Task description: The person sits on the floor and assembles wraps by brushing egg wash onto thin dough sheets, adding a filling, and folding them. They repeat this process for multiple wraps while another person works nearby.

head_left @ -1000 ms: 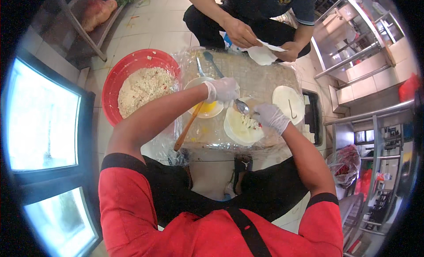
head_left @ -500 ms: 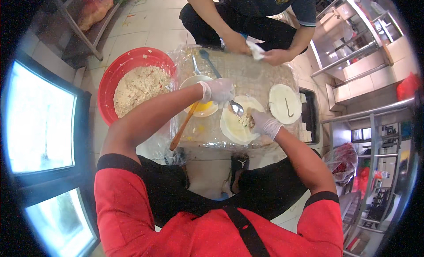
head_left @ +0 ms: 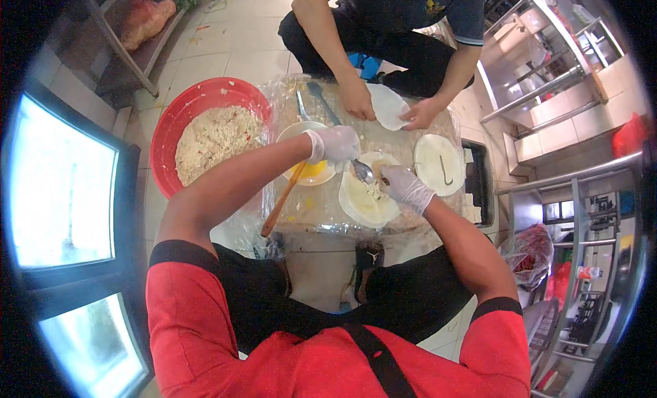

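My left hand (head_left: 333, 145), in a thin clear glove, is closed on the handle of a metal spoon (head_left: 363, 171). The spoon's bowl hangs over a round, pale dough wrapper (head_left: 356, 203) with crumbly filling (head_left: 374, 191) on it. My right hand (head_left: 408, 186), also gloved, has its fingers curled together beside the spoon, over the wrapper's right side; what they hold is hidden. Left of the wrapper, a white bowl (head_left: 291, 132) of yellow liquid (head_left: 313, 170) sits partly under my left hand, with a wooden-handled brush or tool (head_left: 279, 210) leaning out of it.
A large red basin (head_left: 164, 134) of crumbly filling stands at the left. More wrappers (head_left: 438, 167) lie to the right, a dark hook-shaped strip on top. Across the plastic-covered table (head_left: 301, 216), a co-worker's hands (head_left: 359, 100) hold a thin white round sheet (head_left: 389, 109). A dark tray (head_left: 484, 186) is at the right.
My right fingers and the spoon have shifted slightly left and up over the wrapper. The co-worker's white sheet, bunched before, is now spread out and nearer the table.
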`<action>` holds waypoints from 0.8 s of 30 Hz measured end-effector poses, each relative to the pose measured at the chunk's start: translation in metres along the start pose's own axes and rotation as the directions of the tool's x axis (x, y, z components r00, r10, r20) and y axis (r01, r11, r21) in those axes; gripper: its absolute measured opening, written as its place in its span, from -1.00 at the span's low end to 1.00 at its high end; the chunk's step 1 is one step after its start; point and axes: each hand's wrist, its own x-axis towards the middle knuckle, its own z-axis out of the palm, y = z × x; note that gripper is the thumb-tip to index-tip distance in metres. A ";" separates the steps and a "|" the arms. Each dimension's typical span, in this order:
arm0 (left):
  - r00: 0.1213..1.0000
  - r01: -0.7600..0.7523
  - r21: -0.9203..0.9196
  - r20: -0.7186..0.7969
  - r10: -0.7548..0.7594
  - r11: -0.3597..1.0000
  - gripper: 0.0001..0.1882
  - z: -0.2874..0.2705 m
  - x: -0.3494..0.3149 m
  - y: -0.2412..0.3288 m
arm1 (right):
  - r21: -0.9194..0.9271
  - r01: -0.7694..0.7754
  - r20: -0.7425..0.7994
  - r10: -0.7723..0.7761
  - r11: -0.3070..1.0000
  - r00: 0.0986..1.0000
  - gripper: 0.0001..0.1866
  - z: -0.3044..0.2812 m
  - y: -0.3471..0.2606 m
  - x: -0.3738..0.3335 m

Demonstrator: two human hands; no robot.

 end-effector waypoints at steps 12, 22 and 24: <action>0.998 0.055 -0.110 0.050 -0.049 0.992 -0.74 -0.004 0.004 -0.003 | -0.030 -0.016 0.079 0.018 0.999 0.997 -0.78 -0.019 0.004 0.002; 0.999 0.051 -0.228 0.025 -0.046 0.972 -0.68 -0.043 -0.031 0.013 | -0.065 0.041 0.024 -0.039 0.997 0.999 -0.77 -0.017 0.003 0.005; 0.999 -0.042 -0.213 -0.008 0.042 0.976 -0.68 -0.057 -0.043 0.005 | -0.035 0.135 0.011 -0.135 0.990 0.991 -0.77 -0.013 -0.001 0.006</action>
